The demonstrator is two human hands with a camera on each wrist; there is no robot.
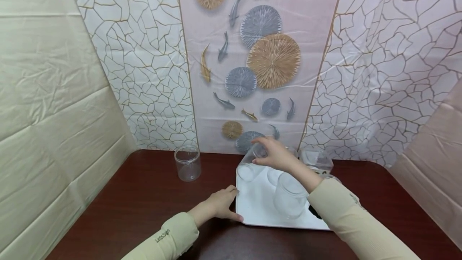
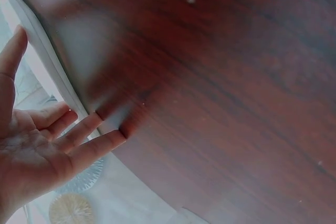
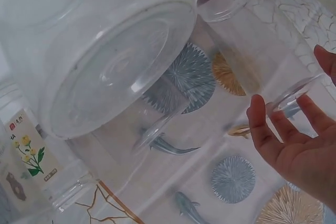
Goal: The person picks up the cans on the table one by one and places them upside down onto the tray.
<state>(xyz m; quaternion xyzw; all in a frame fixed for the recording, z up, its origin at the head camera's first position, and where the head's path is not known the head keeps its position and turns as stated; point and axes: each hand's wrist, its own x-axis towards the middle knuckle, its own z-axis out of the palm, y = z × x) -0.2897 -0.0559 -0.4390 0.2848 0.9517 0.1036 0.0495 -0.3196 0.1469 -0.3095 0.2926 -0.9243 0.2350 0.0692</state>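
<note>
My right hand (image 1: 276,155) reaches over the back left of a white tray (image 1: 252,208), thumb and fingers spread around the upper end of a clear jar (image 1: 250,162). In the right wrist view the fingertips (image 3: 257,109) lie right at that jar's round rim. The jar leans in the head view. Beside the tray's left edge, my left hand (image 1: 217,204) rests with thumb near the front corner and fingers along the side. The left wrist view shows its fingers (image 2: 86,153) fairly straight. A larger clear jar (image 1: 290,198) stands on the tray under the right forearm.
Another clear jar (image 1: 187,163) stands on the dark red table (image 1: 151,204) at the back left. Behind the right forearm is a clear square container (image 1: 317,159); a printed flower label (image 3: 31,150) shows in the right wrist view. A patterned cloth (image 1: 151,71) hangs behind the table.
</note>
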